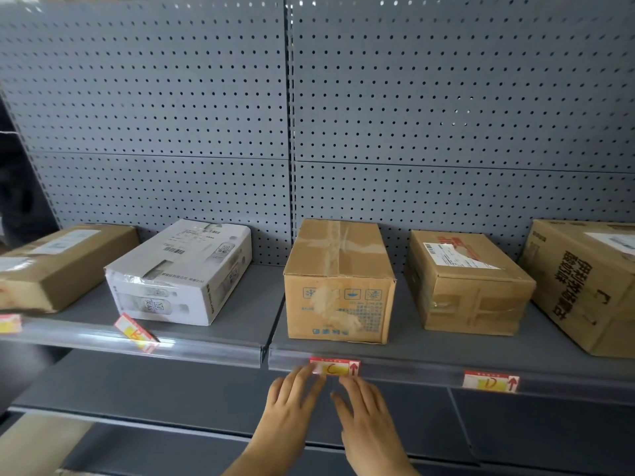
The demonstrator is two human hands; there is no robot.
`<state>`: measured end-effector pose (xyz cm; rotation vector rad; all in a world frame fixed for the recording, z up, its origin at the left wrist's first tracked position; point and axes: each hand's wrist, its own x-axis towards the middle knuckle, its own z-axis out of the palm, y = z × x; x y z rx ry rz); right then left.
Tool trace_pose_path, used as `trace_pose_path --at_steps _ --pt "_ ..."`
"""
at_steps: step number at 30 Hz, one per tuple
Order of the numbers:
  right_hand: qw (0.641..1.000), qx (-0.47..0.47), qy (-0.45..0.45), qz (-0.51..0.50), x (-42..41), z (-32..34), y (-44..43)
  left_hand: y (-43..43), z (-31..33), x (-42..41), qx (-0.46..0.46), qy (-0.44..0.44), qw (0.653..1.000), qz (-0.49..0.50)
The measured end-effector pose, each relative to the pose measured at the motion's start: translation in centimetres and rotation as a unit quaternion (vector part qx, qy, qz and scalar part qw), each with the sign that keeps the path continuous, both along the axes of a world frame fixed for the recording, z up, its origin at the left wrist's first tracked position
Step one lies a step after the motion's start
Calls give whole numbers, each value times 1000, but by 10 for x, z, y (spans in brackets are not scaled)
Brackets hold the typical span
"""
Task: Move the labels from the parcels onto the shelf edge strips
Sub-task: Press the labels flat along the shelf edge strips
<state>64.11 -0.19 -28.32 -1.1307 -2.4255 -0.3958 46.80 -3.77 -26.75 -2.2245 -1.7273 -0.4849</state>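
head view: one cam, all below comes from it.
left hand (pixel 294 395): fingers spread, holding nothing; fingertips touch left end of label C (pixel 335 367), prob pressing it flat into the strip.
right hand (pixel 360 405): flat, fingers loosely apart, empty; just below label C, not clearly touching.
label C: sits in shelf edge strip (pixel 412 371), right under the taped brown box (pixel 338 283). We read it as seated or nearly so.
label D (pixel 490 381): in same strip, under the next brown box (pixel 467 283). Looks done.
tilted label (pixel 136 333): on left strip below white box (pixel 180 273), skewed, one end sticking up; not seated imo, needs redo.
far-left label (pixel 10 323): at frame edge, blurred, can't tell seating.
parcels: five on the shelf (pixel 240 314), all shut and taped, contents not visible. Far-right box (pixel 584 286): we see no strip label below it in frame.
why placed so: each label goes below its own parcel, so strip marks the slot.
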Motion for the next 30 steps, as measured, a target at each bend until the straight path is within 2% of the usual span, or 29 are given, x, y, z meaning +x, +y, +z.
trace_pose_path --at_steps 3,6,13,18,21,25,30 --pt "1000 -6 25 5 -12 10 -4 -11 -11 -9 -38 -30 999 -11" --pt "997 -4 69 33 -32 19 -6 -16 -8 -24 -38 -85 996 0" --pt "986 -45 137 79 -114 32 -6 -18 25 -106 59 -156 983 74" --pt "974 -44 202 97 -201 38 -11 -14 52 -215 125 -135 975 126" --pt "969 -51 231 74 -257 40 -10 -11 68 -285 155 -112 973 130" --pt "969 -80 234 26 -315 43 -5 1 75 -351 109 -47 991 61" --pt "964 -129 232 -35 -350 51 -16 12 86 -363 72 -31 997 -1"
